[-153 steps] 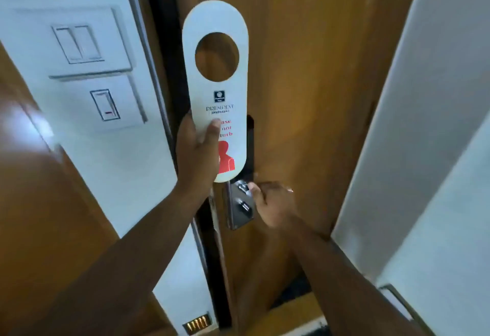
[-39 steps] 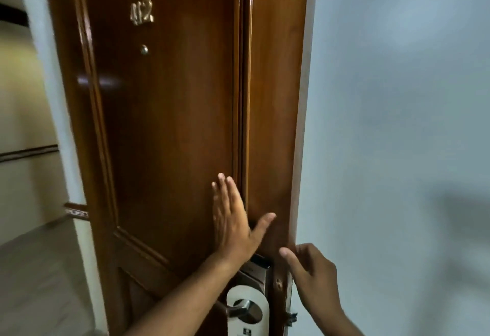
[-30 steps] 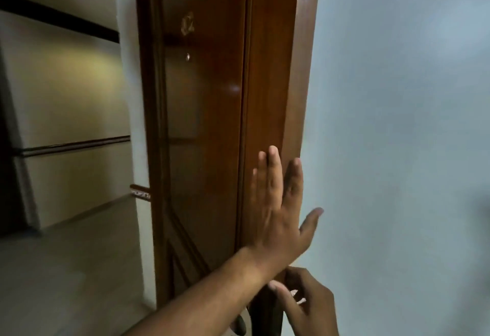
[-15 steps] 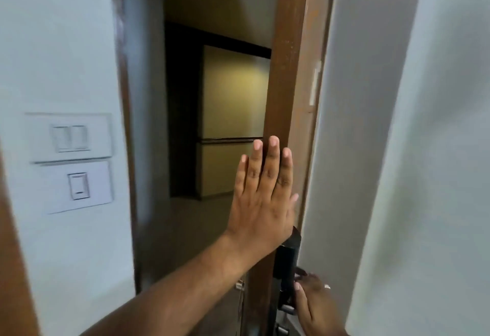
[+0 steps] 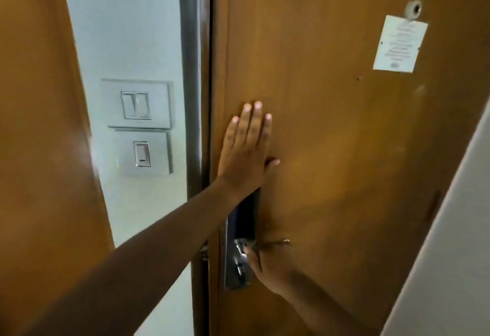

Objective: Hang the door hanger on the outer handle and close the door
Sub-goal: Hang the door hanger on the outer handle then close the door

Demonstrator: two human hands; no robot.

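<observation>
The wooden door (image 5: 331, 129) fills the middle and right of the view, its inner face toward me and its edge against the dark frame (image 5: 192, 97). My left hand (image 5: 246, 147) lies flat on the door, fingers spread, just above the black and silver lock plate (image 5: 240, 243). My right hand (image 5: 267, 261) is wrapped around the inner handle at the lock plate; the handle itself is mostly hidden by the fingers. The door hanger is out of sight, on the far side of the door.
Two white switch plates (image 5: 138, 126) sit on the pale wall left of the frame. A brown wooden panel (image 5: 39, 150) stands at the far left. A paper notice (image 5: 400, 46) and a peephole (image 5: 413, 12) are on the door. A white wall (image 5: 450, 256) runs at lower right.
The door has swung from wide open to against the frame. My left hand moved from the door's edge to its inner face. My right hand stayed at the inner handle.
</observation>
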